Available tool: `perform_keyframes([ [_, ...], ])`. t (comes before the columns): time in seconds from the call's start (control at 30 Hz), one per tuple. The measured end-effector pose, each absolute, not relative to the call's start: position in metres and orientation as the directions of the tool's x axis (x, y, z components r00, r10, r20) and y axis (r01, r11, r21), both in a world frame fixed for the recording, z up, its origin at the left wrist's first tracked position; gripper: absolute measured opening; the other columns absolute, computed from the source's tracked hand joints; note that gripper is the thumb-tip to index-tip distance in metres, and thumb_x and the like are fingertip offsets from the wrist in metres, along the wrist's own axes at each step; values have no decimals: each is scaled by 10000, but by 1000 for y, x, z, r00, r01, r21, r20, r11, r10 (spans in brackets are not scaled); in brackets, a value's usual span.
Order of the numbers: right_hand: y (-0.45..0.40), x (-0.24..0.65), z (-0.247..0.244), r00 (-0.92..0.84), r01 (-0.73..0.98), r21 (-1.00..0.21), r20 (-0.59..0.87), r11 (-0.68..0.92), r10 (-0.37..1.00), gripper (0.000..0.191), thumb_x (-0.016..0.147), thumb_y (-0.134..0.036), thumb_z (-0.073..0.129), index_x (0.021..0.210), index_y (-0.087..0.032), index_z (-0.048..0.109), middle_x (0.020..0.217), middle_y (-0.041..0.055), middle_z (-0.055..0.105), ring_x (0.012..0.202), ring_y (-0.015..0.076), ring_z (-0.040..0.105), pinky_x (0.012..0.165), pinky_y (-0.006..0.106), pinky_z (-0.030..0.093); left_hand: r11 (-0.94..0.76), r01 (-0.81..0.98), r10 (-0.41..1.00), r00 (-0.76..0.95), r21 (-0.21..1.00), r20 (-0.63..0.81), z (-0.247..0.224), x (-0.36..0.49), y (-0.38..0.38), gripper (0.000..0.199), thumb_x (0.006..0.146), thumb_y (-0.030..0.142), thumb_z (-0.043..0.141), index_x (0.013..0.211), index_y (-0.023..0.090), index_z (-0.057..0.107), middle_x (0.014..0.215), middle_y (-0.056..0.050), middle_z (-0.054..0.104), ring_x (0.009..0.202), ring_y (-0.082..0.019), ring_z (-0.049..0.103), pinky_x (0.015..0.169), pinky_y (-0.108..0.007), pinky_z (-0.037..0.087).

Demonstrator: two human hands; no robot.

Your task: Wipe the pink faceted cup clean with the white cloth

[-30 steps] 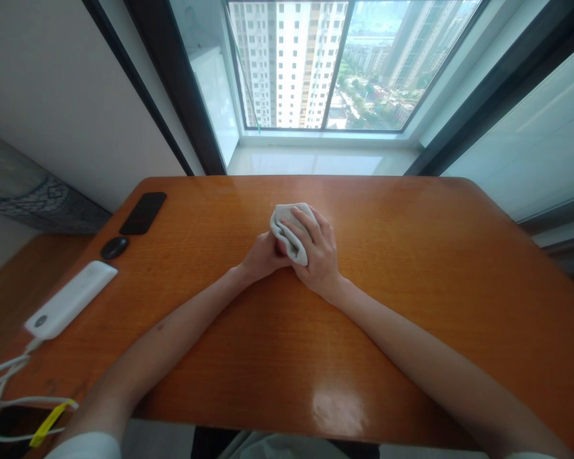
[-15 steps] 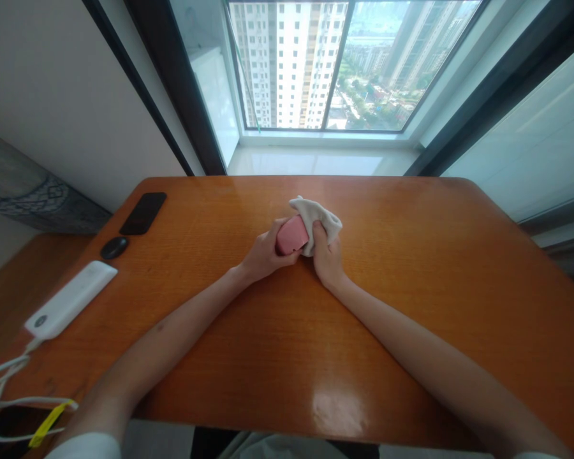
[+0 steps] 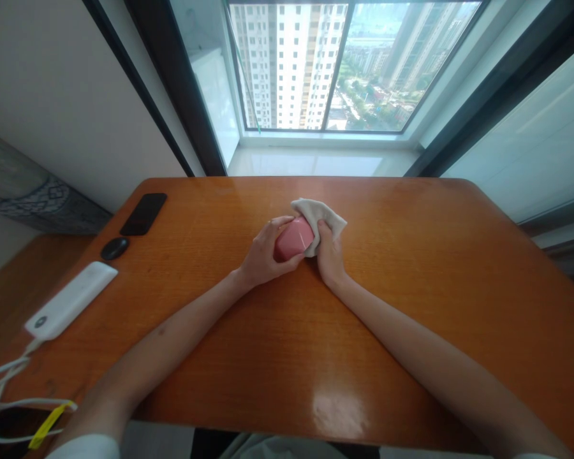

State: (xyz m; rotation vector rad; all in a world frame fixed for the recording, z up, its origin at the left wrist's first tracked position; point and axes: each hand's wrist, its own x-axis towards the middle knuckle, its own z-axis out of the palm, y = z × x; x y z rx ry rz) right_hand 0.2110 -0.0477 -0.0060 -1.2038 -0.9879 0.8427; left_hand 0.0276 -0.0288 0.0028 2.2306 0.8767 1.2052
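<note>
A smooth, rounded pink object (image 3: 294,240), its exact kind unclear, is gripped by my left hand (image 3: 263,255), with the thumb along its near side and the fingers over its far side. My right hand (image 3: 331,256) clutches a whitish cloth (image 3: 321,215), thumb on top. Part of that cloth lies against the right side of the pink object and covers its edge. Both hands are over the far middle of the brown wooden table (image 3: 411,306). Most of the right fingers are hidden behind the cloth.
Along the table's left side lie a black phone (image 3: 144,214), a black computer mouse (image 3: 115,248) and a white power strip (image 3: 71,299). Its white cable (image 3: 9,376) trails off at the lower left, with a yellow tag (image 3: 50,424). Beyond the far edge is a window (image 3: 291,70).
The pink object has turned in my left hand, showing a smoother face. My left fingers have spread over it, and my right hand with the cloth has shifted slightly right.
</note>
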Motion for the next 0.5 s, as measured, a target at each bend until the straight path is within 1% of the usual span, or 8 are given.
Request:
perform_keyframes([
  [0.07, -48, 211, -5, 341, 20, -981, 188, 192, 921, 522, 1019, -686, 565, 1073, -197, 741, 996, 58, 770, 948, 256, 696, 908, 431, 593, -712, 310, 700, 390, 630, 599, 1, 26, -30, 666, 903, 364, 790, 1488, 235, 500, 1450, -140, 657, 1322, -313, 675, 1183, -471, 538],
  [0.13, -49, 210, -4, 319, 61, -971, 237, 229, 918, 502, 1027, -671, 566, 1082, -202, 737, 1015, 61, 771, 957, 261, 700, 930, 447, 590, -750, 292, 661, 362, 594, 657, 1, 26, -30, 590, 933, 362, 737, 1463, 227, 516, 1432, -144, 656, 1330, -311, 661, 1179, -479, 536],
  [0.27, -50, 209, -1, 274, 113, -954, 299, 278, 914, 460, 1054, -630, 540, 1127, -220, 738, 1054, 60, 771, 989, 270, 701, 956, 464, 586, -840, 291, 533, 286, 457, 797, 11, 28, -26, 450, 992, 361, 627, 1412, 223, 546, 1416, -156, 646, 1327, -310, 637, 1151, -514, 542],
  [0.33, -51, 209, 0, 264, 113, -960, 277, 256, 924, 458, 1069, -619, 516, 1134, -224, 740, 1070, 61, 770, 1007, 277, 700, 973, 472, 580, -907, 271, 390, 254, 322, 885, 20, 30, -33, 359, 1009, 354, 605, 1350, 245, 582, 1310, -124, 696, 1216, -278, 684, 1071, -487, 587],
  [0.4, -52, 209, 0, 271, 101, -969, 246, 227, 931, 455, 1070, -622, 514, 1101, -228, 740, 1050, 60, 764, 999, 280, 695, 978, 476, 575, -974, 188, 173, 239, 129, 956, 30, 30, -58, 224, 1019, 375, 603, 1230, 302, 615, 1095, -45, 755, 1004, -225, 739, 947, -438, 638],
  [0.43, -51, 209, -1, 276, 93, -971, 237, 220, 931, 452, 1066, -626, 519, 1088, -231, 737, 1038, 58, 760, 994, 281, 693, 978, 477, 574, -987, 136, 126, 294, 88, 948, 33, 29, -80, 161, 1019, 387, 612, 1174, 344, 622, 1012, 1, 771, 913, -202, 750, 894, -418, 660],
  [0.47, -51, 209, -1, 279, 85, -972, 233, 218, 932, 446, 1063, -628, 526, 1084, -234, 735, 1030, 55, 757, 991, 281, 691, 977, 477, 574, -993, 74, 107, 344, 87, 933, 35, 27, -106, 123, 1017, 441, 618, 1130, 392, 629, 927, 42, 776, 811, -191, 748, 809, -409, 675],
  [0.5, -51, 209, -2, 278, 78, -973, 231, 218, 932, 442, 1060, -628, 531, 1091, -237, 733, 1032, 55, 756, 997, 282, 692, 980, 479, 574, -976, 70, 217, 376, 206, 901, 37, 23, -136, 100, 1013, 499, 608, 1085, 438, 639, 851, 66, 768, 726, -198, 733, 732, -429, 676],
])
